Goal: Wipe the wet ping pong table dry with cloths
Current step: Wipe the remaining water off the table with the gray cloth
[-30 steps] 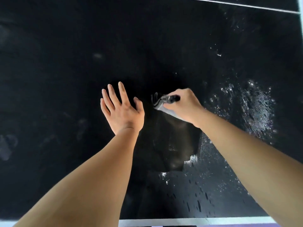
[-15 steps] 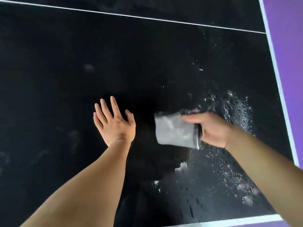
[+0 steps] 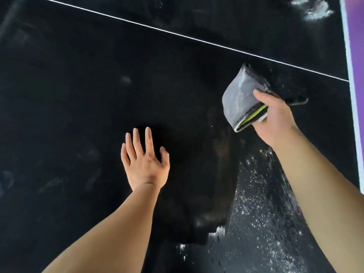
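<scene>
The black ping pong table (image 3: 78,95) fills the view. My right hand (image 3: 275,119) grips a folded grey cloth (image 3: 239,99) with a yellow-green edge, lifted above the table at the upper right. My left hand (image 3: 145,160) lies flat on the table near the middle, fingers straight and spread. Water droplets (image 3: 260,209) glisten on the surface at the lower right, under my right forearm. A darker wiped patch lies between my two arms.
A thin white line (image 3: 177,35) crosses the table diagonally at the top. The white table edge (image 3: 352,95) runs down the right side, with a purple floor (image 3: 359,46) beyond. A pale wet smear (image 3: 313,8) sits at the top right.
My right hand has lifted the cloth off the table and carried it up and to the right. The view has shifted toward the right edge. My left hand stays flat on the table.
</scene>
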Available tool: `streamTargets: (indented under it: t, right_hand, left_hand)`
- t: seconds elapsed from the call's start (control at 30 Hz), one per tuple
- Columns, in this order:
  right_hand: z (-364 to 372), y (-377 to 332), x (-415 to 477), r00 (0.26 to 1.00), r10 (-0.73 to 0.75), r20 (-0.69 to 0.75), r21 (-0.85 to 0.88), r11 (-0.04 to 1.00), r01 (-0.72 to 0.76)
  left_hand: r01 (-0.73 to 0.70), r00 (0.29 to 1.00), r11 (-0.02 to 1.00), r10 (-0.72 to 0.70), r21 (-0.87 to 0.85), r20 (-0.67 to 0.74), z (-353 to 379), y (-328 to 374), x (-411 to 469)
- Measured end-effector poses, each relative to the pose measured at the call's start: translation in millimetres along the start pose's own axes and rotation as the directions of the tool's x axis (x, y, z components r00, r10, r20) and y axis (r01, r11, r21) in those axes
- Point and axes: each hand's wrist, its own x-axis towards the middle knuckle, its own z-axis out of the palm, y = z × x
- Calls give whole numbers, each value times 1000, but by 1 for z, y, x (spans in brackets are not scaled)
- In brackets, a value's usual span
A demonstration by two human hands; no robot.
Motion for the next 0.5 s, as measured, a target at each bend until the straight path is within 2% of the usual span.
streamTargets:
  t: [0.03,0.1,0.17,0.2,0.27,0.3,0.4,0.47,0.5]
  right_hand:
    - [3,-5,7,989,-143,-31,-114,984,139]
    - [8,-6,23,917,-399,5,-470,809,354]
    - [5,12,39,880,-462,112,-691,600,403]
    - [1,25,44,892,-427,144,-757,533,377]
    - [-6,50,44,930,-333,156,-812,492,312]
    - [-10,60,42,924,-350,153,-813,488,319]
    - [-18,69,33,821,-554,136,-784,446,431]
    - [-20,65,32,826,-551,118,-834,396,383]
    - [-20,61,33,847,-517,120,-894,314,319]
  left_hand:
    - [-2,1000,1000,2,-1,-2,0,0,0]
    - [-1,1000,1000,1,-7,-6,1,0,0]
    - [2,1000,1000,-2,-13,-11,2,-1,0]
    - [2,1000,1000,-2,-12,-19,2,-2,0]
    - [1,999,1000,-1,-13,-40,2,-2,0]
    - [-1,999,1000,0,-20,-46,2,-1,0]
    - [-6,999,1000,4,-23,-53,2,0,0]
    - [-2,998,1000,1,-21,-56,2,-1,0]
    - [-2,998,1000,1,-20,-57,2,-1,0]
